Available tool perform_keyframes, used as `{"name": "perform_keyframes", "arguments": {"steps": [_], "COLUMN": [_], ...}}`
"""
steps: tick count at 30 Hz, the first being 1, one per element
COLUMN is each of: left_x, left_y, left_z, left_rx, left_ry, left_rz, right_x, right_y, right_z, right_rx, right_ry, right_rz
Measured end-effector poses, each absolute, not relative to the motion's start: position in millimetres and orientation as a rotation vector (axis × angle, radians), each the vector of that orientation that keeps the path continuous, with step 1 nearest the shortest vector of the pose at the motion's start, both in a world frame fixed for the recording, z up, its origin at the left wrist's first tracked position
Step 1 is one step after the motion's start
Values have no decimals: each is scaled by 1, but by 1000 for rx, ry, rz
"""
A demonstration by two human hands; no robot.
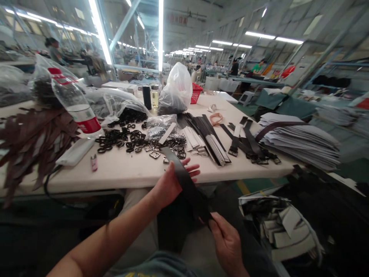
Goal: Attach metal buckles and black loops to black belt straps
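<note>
A long black strap (pixel 187 184) slants across the front of me, over my lap and the table edge. My right hand (pixel 226 240) is closed round its lower part. Higher up, the strap lies across the palm of my left hand (pixel 171 181), between the thumb and the outstretched fingers, so this hold looks loose. Just beyond the strap's upper end are metal buckles (pixel 155 154) and a pale strip (pixel 167 133) on a clear plastic bag. To their right lies a bundle of black straps (pixel 206 134) with pale undersides.
On the table (pixel 127 177) are black loops (pixel 129 138), a water bottle (pixel 77 104), brown strips (pixel 31 134) and a pink clip-like tool (pixel 93 163). Buckled straps (pixel 249 142) and a tied grey stack (pixel 300 140) are at the right. Below, an open bag (pixel 288 231) holds pale pieces.
</note>
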State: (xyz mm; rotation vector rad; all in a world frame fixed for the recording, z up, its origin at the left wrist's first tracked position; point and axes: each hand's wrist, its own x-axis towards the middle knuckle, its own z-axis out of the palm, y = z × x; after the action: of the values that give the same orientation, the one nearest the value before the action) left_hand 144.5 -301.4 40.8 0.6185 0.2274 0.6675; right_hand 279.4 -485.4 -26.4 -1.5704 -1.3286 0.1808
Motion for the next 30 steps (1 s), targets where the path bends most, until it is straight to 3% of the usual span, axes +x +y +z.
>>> {"name": "perform_keyframes", "arguments": {"steps": [8, 12, 14, 20, 30], "left_x": [56, 9, -2, 12, 32], "left_y": [-256, -246, -251, -295, -324], "left_z": [35, 25, 19, 2, 2], "left_rx": [1062, 1231, 1183, 980, 1012], "left_ry": [766, 1056, 1097, 1011, 883], "left_rz": [1020, 978, 916, 807, 728], "right_x": [306, 327, 334, 291, 204], "right_y": [-506, -503, -497, -454, -397], "right_z": [-42, -42, -45, -32, -29], "right_rx": [-1642, -1699, -1781, -1749, -1385], "right_ry": [-1350, -1422, -1454, -1454, -1586], "right_rz": [850, 1075, 964, 177, 315]}}
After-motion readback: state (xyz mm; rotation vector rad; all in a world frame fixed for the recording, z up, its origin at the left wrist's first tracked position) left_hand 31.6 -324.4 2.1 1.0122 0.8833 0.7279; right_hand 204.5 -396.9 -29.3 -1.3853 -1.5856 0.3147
